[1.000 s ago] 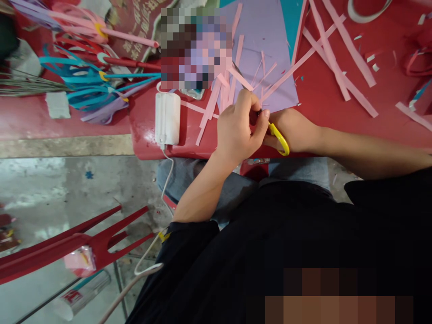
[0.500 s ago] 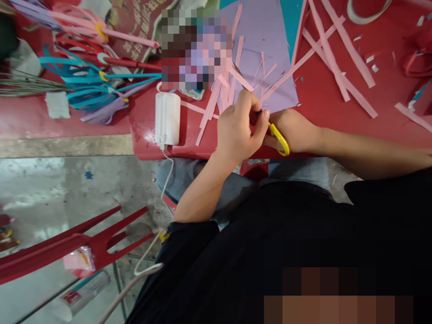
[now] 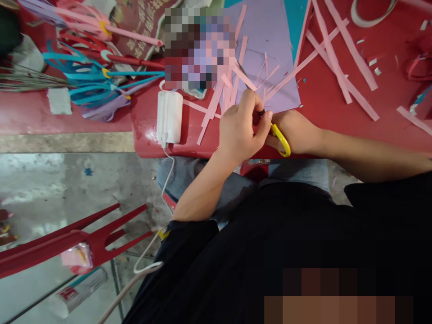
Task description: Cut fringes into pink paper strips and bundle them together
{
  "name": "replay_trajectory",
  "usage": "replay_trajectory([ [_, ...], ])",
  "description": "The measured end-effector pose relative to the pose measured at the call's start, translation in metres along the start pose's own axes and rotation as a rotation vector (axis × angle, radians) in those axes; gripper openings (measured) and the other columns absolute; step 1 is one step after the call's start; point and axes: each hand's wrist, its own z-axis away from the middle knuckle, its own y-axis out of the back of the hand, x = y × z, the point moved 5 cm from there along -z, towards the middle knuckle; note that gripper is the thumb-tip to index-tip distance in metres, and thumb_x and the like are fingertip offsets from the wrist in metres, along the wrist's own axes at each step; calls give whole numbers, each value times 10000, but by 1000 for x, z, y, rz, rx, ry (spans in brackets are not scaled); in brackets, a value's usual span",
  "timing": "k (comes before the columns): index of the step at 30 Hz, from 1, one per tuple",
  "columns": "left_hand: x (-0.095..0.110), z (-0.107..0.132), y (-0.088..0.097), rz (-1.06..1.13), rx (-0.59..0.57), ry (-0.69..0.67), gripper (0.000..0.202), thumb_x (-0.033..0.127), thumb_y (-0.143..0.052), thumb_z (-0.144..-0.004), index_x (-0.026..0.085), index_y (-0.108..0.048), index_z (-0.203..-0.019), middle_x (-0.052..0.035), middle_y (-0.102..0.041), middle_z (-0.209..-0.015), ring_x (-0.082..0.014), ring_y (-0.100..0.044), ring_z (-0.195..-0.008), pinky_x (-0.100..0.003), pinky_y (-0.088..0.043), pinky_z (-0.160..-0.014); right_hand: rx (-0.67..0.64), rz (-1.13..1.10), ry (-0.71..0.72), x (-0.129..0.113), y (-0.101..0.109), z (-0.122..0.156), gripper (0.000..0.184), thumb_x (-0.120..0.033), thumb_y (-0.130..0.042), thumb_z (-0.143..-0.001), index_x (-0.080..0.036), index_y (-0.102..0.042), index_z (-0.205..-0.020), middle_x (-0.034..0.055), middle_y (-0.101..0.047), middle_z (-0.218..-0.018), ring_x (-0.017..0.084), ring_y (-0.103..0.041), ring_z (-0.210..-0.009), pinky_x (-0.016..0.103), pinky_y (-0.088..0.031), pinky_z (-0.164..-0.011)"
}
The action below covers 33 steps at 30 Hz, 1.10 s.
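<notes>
My right hand [image 3: 297, 132] grips yellow-handled scissors [image 3: 281, 140] at the near edge of the red table [image 3: 148, 130]. My left hand [image 3: 240, 128] is curled closed just left of the scissors, its fingertips pinched at the blades' pivot on something I cannot make out. Pink paper strips [image 3: 216, 101] fan out just beyond the left hand, over a lilac paper sheet [image 3: 270, 49].
A white power adapter [image 3: 169, 117] with a cable lies left of my hands. Long pink strips [image 3: 340, 58] cross the table at right. Blue, pink and red paper flowers on sticks [image 3: 91, 76] lie at far left. A red chair frame [image 3: 77, 240] stands on the floor below.
</notes>
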Motion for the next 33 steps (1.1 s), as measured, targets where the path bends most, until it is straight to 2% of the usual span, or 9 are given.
replay_trajectory([
  [4,-1,0,-1,13,-13,19,320,577,-443,-1117,264,-495,-1073,-19,-624,-903,-175,-677,-748,-347,-528,-692,-28,38,-21,-2,1,0,399,-452,-529,-1026,-118,-742,-971,127,-740,-790,221,-585,-617,347,-341,-613],
  [9,-1,0,-1,23,-20,18,299,569,-441,-1118,278,-479,-1068,-22,-616,-932,-184,-680,-770,-360,-534,-698,-29,48,-30,-1,0,0,354,-427,-547,-1024,-135,-742,-989,125,-748,-821,248,-636,-678,356,-372,-636],
  [13,-1,0,-1,22,-35,21,284,559,-455,-1117,278,-476,-1089,-25,-620,-954,-187,-687,-789,-357,-537,-713,-2,13,-35,1,-1,0,368,-500,-556,-1017,-179,-733,-987,101,-727,-790,269,-670,-716,349,-408,-631],
  [21,3,-1,-1,6,-54,26,284,563,-447,-1118,280,-455,-1115,-22,-609,-935,-183,-667,-763,-341,-464,-693,25,-75,-61,0,0,1,419,-567,-558,-1013,-191,-723,-929,100,-711,-783,296,-709,-800,362,-466,-673],
  [23,3,-2,-2,-2,-64,20,261,540,-461,-1115,280,-445,-1104,-24,-609,-943,-176,-646,-731,-338,-443,-669,23,-82,-68,2,-2,2,419,-567,-576,-1004,-187,-720,-901,92,-701,-764,283,-707,-789,358,-467,-681],
  [27,0,-1,-8,-5,-130,-6,215,480,-482,-1099,274,-427,-1072,-17,-591,-892,-177,-604,-663,-344,-387,-598,-27,-45,-36,2,-8,2,477,-585,-582,-987,-184,-662,-740,65,-626,-637,225,-629,-636,343,-406,-619],
  [30,-5,0,-11,26,-164,42,251,521,-506,-1100,279,-446,-1070,-5,-587,-851,-183,-621,-673,-353,-397,-600,-68,-86,-25,2,-11,3,453,-518,-577,-994,-194,-615,-680,44,-602,-593,185,-563,-581,330,-381,-599],
  [33,-7,-1,-10,100,-125,41,278,573,-507,-1094,299,-465,-1094,-14,-612,-902,-180,-623,-691,-364,-445,-593,-79,-247,-17,0,-11,3,344,-351,-541,-996,-196,-615,-698,32,-637,-621,160,-542,-577,317,-398,-613],
])
